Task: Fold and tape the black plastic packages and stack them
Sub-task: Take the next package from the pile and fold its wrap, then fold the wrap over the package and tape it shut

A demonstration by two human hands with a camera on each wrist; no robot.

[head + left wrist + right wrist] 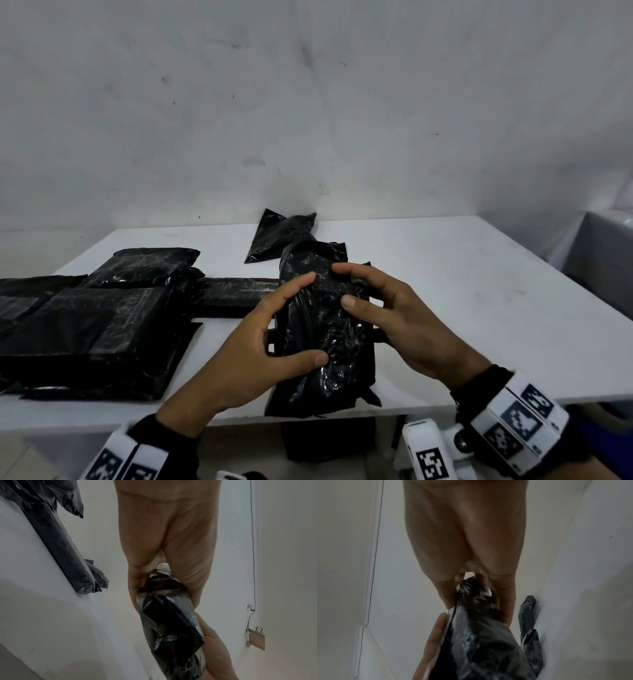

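A crumpled black plastic package point(322, 329) is held upright over the near edge of the white table point(479, 308). My left hand point(274, 325) grips its left side, thumb across the lower front. My right hand point(373, 305) grips its right side, thumb and forefinger on the front. The left wrist view shows the package point(168, 626) between thumb and fingers; the right wrist view shows it point(479, 635) the same way. A stack of taped black packages point(89, 329) lies at the left. Whether tape is on the held package cannot be told.
A loose black bag point(277, 236) lies at the back of the table by the grey wall. A long flat black package point(233, 294) lies behind my left hand. A grey bin point(603, 260) stands off the table's right side. Something black sits below the table edge.
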